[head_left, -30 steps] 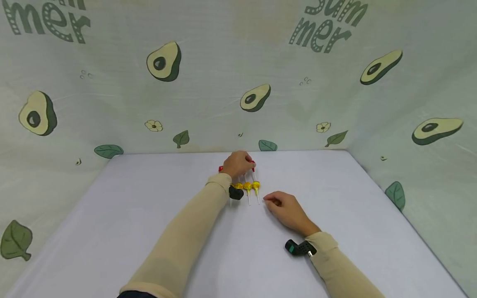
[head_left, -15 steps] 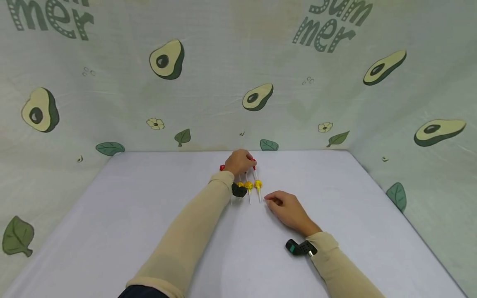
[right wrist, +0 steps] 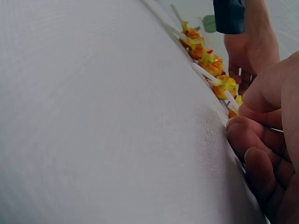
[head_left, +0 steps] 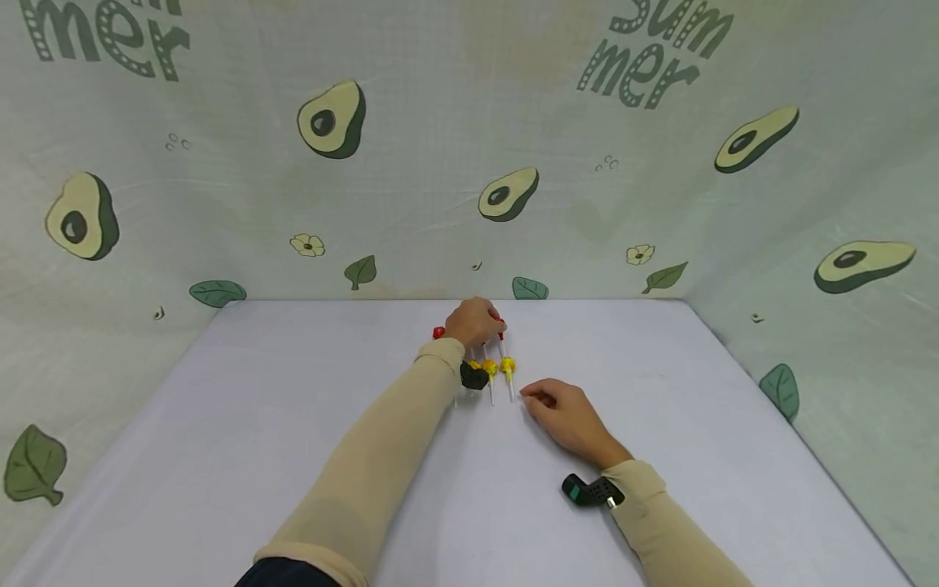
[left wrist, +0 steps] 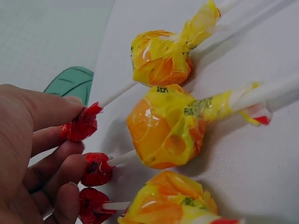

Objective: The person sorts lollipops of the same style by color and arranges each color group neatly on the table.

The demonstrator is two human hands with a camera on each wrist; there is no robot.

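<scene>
My left hand [head_left: 473, 321] is at the far side of the table, its thumb and finger pinching the red-wrapped head of a lollipop [left wrist: 82, 124]. Under its other fingers in the left wrist view lie two more red lollipops, one of them a red lollipop [left wrist: 97, 169] beside the fingertips. Yellow-wrapped lollipops [left wrist: 166, 128] form a row on the near side of the red ones, sticks toward me; my left wrist partly hides them in the head view. My right hand [head_left: 568, 414] rests on the table, loosely curled and holding nothing, just right of the rightmost yellow lollipop [head_left: 508, 366].
A white cloth covers the table [head_left: 660, 367]. Behind it hangs a pale curtain [head_left: 433, 130] printed with avocados and leaves. Another red lollipop head [head_left: 438, 333] shows left of my left hand. A black wrist device [head_left: 590, 491] sits at my right wrist.
The head view has shifted slightly. My left hand stays at the red lollipop, with barely any movement to the right. My right hand keeps its place on the table.
</scene>
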